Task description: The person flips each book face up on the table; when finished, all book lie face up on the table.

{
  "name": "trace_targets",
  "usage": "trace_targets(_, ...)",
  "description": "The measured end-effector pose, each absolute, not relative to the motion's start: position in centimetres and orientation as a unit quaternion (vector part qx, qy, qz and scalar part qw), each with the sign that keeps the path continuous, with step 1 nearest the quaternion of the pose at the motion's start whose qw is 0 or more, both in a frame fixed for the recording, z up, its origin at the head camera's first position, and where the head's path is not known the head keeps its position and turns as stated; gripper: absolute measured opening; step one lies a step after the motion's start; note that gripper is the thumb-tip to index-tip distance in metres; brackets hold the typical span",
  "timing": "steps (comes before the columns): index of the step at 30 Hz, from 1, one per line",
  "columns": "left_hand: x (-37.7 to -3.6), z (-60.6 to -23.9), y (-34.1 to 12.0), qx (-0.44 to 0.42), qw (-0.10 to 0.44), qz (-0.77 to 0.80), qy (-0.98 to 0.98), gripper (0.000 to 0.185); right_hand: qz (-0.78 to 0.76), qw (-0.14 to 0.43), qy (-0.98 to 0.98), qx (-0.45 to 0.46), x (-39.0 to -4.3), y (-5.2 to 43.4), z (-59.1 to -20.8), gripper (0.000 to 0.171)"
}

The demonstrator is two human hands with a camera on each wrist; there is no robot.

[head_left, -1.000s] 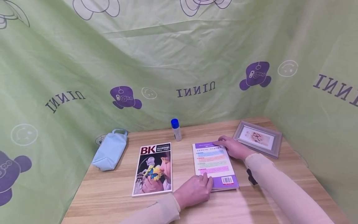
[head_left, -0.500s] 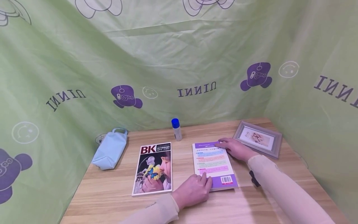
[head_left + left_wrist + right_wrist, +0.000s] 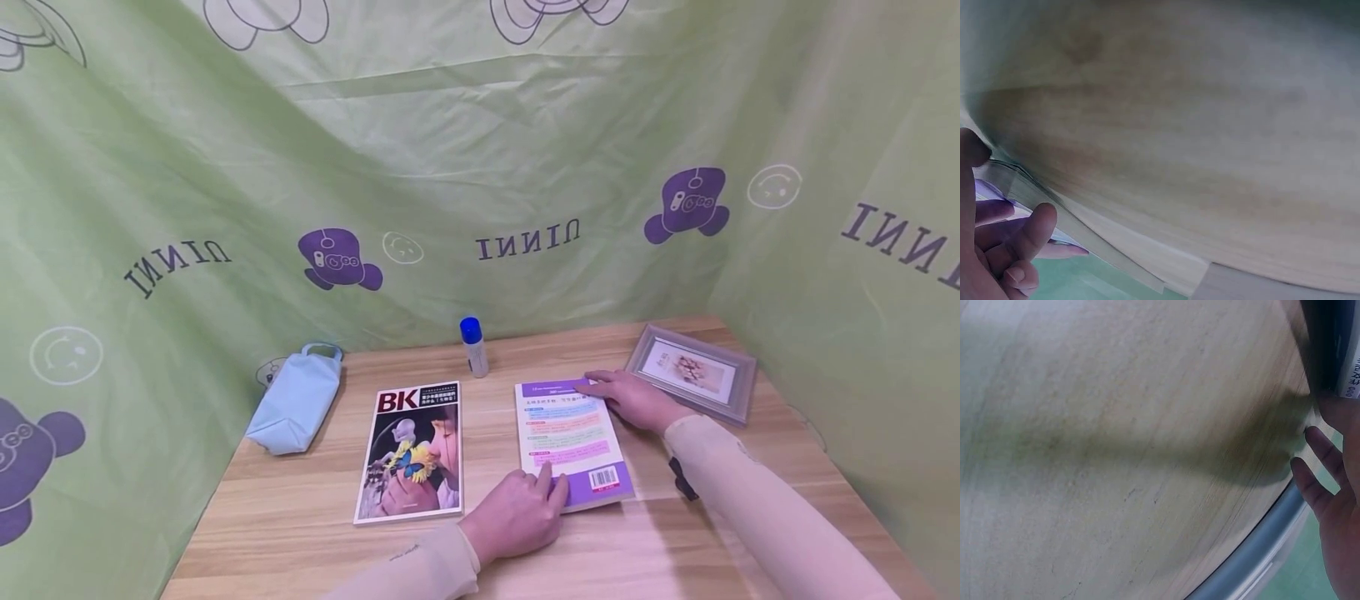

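Note:
A paperback with a purple and white back cover [image 3: 570, 433] lies on the wooden table [image 3: 300, 517], barcode towards me. My left hand [image 3: 513, 517] is at its lower left corner, a fingertip on the cover and the thumb along the near edge. In the left wrist view, the outer fingers of the left hand [image 3: 1004, 250] are loosely bent beside the pages. My right hand [image 3: 637, 400] touches the upper right edge, its index finger reaching over the cover. Two slim fingers of the right hand [image 3: 1341, 506] extend straight over the tabletop in the right wrist view.
A "BK" magazine [image 3: 412, 454] lies left of the paperback. Behind stands a glue bottle with a blue cap [image 3: 472, 346]. A light blue pouch [image 3: 296, 404] is at the left, a grey picture frame [image 3: 693, 371] by my right hand. Green curtain [image 3: 450, 167] encloses the table.
The paperback's lower end has swung slightly left, with my left hand shifting a little the same way. My right hand stays at the upper right edge.

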State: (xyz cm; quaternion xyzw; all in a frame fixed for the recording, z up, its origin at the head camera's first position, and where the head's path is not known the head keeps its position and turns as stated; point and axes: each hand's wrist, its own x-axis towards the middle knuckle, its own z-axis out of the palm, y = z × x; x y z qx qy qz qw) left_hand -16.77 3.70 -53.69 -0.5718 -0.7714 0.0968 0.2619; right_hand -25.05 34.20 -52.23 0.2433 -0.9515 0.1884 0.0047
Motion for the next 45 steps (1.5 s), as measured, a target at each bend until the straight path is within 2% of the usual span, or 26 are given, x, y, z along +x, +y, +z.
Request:
trace_targets(4, -16.8, -53.7, 3.8, -0.569, 0.256, 0.1, -0.775, 0.052, 0.184, 0.007, -0.952, 0.243, -25.1, 34.1, -52.4, 0.045)
trace_targets(9, -16.9, -53.6, 3.9, -0.571, 0.264, 0.113, -0.769, 0.041, 0.183, 0.007, -0.952, 0.244, -25.0, 34.0, -52.4, 0.044)
trace_targets(14, -16.9, -53.5, 3.9, -0.567, 0.263, 0.105, -0.773, 0.041, 0.171, 0.001, -0.958, 0.232, -24.9, 33.8, -52.4, 0.044)
trace_targets(23, -16.8, -53.1, 3.4, -0.555, 0.246, 0.092, -0.789, 0.046, 0.167, 0.023, -0.957, 0.236, -24.9, 33.7, -52.4, 0.041)
trace_targets(45, -17.5, -51.3, 2.1, -0.568, 0.274, 0.093, -0.771, 0.047, 0.166, 0.068, -0.957, 0.229, -25.2, 34.0, -51.9, 0.038)
